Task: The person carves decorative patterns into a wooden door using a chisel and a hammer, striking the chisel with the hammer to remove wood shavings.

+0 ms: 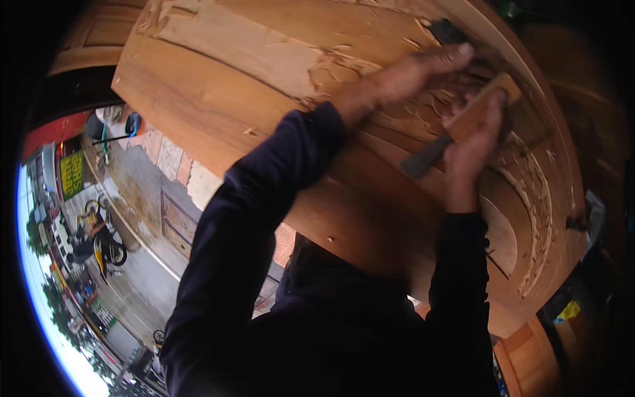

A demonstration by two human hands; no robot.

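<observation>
A large brown wooden panel (264, 86) with carved recesses and raised patterns lies tilted before me. My right hand (476, 142) is closed round a flat, light wooden piece (477, 114). A dark grey, flat blade-like piece (424, 157) sticks out below that hand, widening toward its end; whether the two are one tool I cannot tell. My left hand (433, 69) reaches across the panel's far right part, thumb stretched out, its other fingers blurred and partly hidden. Just beyond it is a dark object (447, 30), too unclear to name.
Curled wood shavings (417, 122) lie over the carved part. A curved carved band (539, 218) runs along the panel's right side. On the left, past the panel's edge, are paving and a street with a yellow and black motorcycle (102, 241). More wooden pieces (529, 360) stand at lower right.
</observation>
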